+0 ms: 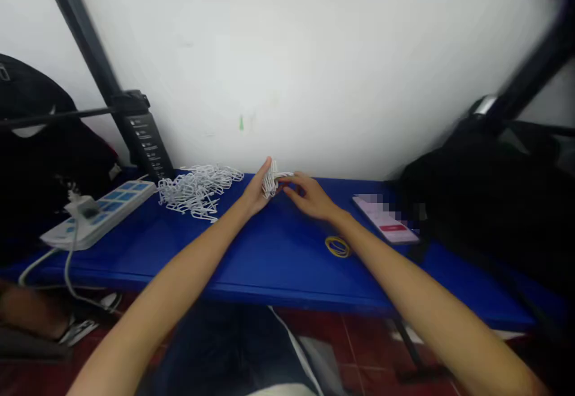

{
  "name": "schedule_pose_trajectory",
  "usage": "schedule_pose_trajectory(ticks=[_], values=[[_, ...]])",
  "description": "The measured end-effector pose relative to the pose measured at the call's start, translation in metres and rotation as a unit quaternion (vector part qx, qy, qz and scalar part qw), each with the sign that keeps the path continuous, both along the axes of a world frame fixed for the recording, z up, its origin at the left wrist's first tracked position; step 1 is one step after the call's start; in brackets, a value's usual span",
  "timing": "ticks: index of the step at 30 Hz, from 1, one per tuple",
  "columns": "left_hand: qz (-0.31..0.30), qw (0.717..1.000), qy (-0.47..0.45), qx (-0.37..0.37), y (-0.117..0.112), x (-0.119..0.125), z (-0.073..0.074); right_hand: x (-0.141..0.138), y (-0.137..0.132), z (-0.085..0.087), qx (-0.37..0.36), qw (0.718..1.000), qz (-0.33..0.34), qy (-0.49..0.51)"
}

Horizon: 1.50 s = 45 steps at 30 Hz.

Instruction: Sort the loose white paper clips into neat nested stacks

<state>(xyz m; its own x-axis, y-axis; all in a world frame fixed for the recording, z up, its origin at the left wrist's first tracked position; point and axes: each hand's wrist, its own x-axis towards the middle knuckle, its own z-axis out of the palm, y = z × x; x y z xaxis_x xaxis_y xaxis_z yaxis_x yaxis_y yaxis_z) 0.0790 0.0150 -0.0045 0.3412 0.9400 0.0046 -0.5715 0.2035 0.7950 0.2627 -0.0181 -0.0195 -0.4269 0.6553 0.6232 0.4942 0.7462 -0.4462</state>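
Note:
My left hand (256, 195) is closed around a bundle of white wire hooks (271, 180), thumb pointing up, just above the blue table. Against the right side of that bundle, my right hand (309, 197) pinches at protruding wire ends with curled fingers; its exact fingertip contact is small and blurred. A loose tangled pile of the same white wire hooks (197, 187) lies left of my left hand. Several yellow rubber bands (336, 247) rest on the table near my right forearm.
The blue table (278, 264) stands against a white wall. At left are a power strip (108, 210) with a plugged-in charger and a dark bottle (150, 141). A phone (386, 219) and black bag (485, 204) lie at right. Someone's leg (33, 312) shows lower left.

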Motion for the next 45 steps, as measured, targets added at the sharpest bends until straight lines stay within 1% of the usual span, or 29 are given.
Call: schedule_pose_trajectory(ticks=[4,7,11,13,14,16,18,20,23,25,29,31,33,40,45], values=[[0.006,1.0,-0.01,0.023,0.002,0.003,-0.006,-0.006,0.002,-0.005,-0.016,0.999,-0.026,0.026],[0.025,0.999,-0.008,0.021,0.003,0.005,-0.008,-0.01,0.003,-0.009,-0.024,0.998,-0.004,0.059],[0.016,1.0,-0.005,0.017,0.0,0.007,-0.007,-0.015,0.003,-0.011,-0.045,0.991,0.011,0.123],[0.026,0.999,0.007,0.031,-0.002,0.009,-0.008,-0.018,0.002,-0.01,-0.071,0.985,0.014,0.157],[0.042,0.998,0.015,0.042,-0.003,0.011,-0.01,-0.02,0.0,-0.009,-0.096,0.98,0.017,0.174],[0.094,0.993,0.033,0.068,-0.004,0.014,-0.014,-0.025,-0.004,-0.007,-0.174,0.962,0.023,0.209],[0.16,0.981,0.063,0.092,-0.004,0.018,-0.019,-0.029,-0.009,-0.005,-0.267,0.933,0.031,0.241],[0.215,0.966,0.094,0.106,-0.004,0.019,-0.022,-0.033,-0.013,-0.003,-0.333,0.902,0.039,0.271],[0.282,0.944,0.134,0.108,-0.001,0.016,-0.022,-0.037,-0.017,0.0,-0.385,0.865,0.048,0.318],[0.314,0.93,0.16,0.105,0.002,0.012,-0.021,-0.039,-0.018,0.002,-0.417,0.837,0.054,0.349],[0.354,0.905,0.21,0.11,0.007,0.004,-0.02,-0.038,-0.018,0.004,-0.464,0.786,0.079,0.401],[0.363,0.897,0.224,0.113,0.01,0.001,-0.021,-0.037,-0.016,0.003,-0.471,0.774,0.081,0.416],[0.36,0.897,0.228,0.116,0.011,0.0,-0.022,-0.035,-0.013,0.002,-0.476,0.764,0.076,0.428],[0.317,0.915,0.217,0.124,0.009,0.001,-0.023,-0.032,-0.008,0.003,-0.487,0.729,0.053,0.478],[0.284,0.926,0.208,0.133,0.01,0.003,-0.025,-0.031,-0.006,0.003,-0.479,0.714,0.022,0.51]])
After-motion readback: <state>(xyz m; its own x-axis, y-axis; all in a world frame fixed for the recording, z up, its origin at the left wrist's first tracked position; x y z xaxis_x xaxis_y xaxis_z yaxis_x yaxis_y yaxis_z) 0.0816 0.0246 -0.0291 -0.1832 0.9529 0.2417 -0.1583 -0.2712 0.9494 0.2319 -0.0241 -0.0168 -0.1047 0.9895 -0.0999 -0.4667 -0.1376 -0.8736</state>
